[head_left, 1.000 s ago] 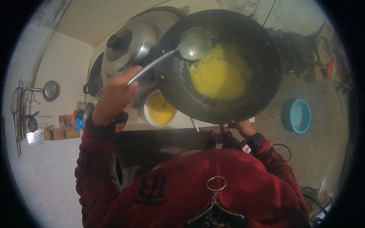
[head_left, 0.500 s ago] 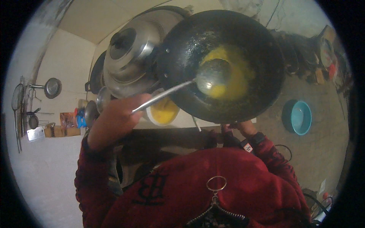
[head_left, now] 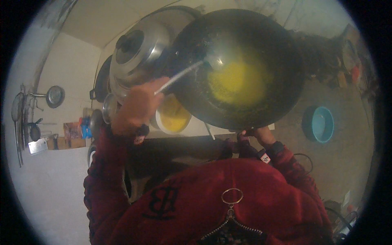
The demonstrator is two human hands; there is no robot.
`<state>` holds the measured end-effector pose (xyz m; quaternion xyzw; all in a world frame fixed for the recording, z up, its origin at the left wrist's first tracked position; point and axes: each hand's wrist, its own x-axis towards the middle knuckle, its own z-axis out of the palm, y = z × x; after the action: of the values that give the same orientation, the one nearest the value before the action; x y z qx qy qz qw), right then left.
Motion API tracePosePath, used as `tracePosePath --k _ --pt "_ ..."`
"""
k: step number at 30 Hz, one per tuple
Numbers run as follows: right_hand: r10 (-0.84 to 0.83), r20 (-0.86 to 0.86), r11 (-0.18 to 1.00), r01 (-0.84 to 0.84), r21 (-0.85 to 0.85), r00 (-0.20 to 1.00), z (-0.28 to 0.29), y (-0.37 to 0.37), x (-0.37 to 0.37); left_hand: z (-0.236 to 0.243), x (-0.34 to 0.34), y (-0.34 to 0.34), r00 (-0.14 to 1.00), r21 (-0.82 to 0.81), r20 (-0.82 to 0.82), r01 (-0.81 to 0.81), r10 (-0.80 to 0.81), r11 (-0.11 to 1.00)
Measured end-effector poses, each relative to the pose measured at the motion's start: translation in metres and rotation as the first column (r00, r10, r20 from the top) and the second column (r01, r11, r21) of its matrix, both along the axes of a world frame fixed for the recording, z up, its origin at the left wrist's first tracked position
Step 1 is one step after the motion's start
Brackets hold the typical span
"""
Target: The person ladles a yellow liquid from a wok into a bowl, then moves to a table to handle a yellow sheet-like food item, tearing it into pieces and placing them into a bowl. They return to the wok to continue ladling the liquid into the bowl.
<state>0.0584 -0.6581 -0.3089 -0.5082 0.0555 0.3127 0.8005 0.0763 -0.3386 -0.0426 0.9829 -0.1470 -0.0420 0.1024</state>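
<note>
My left hand (head_left: 139, 104), blurred by motion, is closed around the handle of a metal ladle (head_left: 181, 76). The ladle's bowl is inside a large dark wok (head_left: 192, 98), toward its left side, and steam haze blurs it. A pool of yellow beaten egg (head_left: 237, 83) lies in the wok, foamy on top. Below my left hand stands a white bowl (head_left: 157, 118) holding more yellow liquid egg. My right hand (head_left: 264, 135) is at the wok's near rim with its fingers curled. The rim partly hides them, and what they hold cannot be made out.
A large domed metal lid (head_left: 157, 47) stands left of the wok. A turquoise basin (head_left: 322, 124) sits on the floor to the right. Utensils and a small pan (head_left: 55, 96) hang on the left wall. A cleaver (head_left: 38, 146) and small packages are at the left.
My left hand has shifted, and the ladle's bowl has moved up and left out of the egg. The egg now forms a fuller yellow pool, and more steam rises. My right hand stays put.
</note>
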Motion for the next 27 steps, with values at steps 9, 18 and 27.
tracePosePath --k 9,18,27 --pt "0.024 0.009 1.000 -0.024 -0.001 1.000 -0.001 0.000 0.003 0.016 -0.037 -0.018 0.934 -0.257 -0.321 0.076 -0.159 0.963" --pt "0.006 -0.078 1.000 -0.004 0.025 0.997 0.017 0.003 0.003 0.025 -0.042 -0.021 0.849 -0.455 -0.527 -0.261 -0.021 0.851" --pt "0.180 0.097 0.970 -0.160 -0.181 0.979 0.005 -0.006 0.006 0.030 -0.107 0.036 0.897 -0.494 -0.291 -0.439 0.333 0.750"
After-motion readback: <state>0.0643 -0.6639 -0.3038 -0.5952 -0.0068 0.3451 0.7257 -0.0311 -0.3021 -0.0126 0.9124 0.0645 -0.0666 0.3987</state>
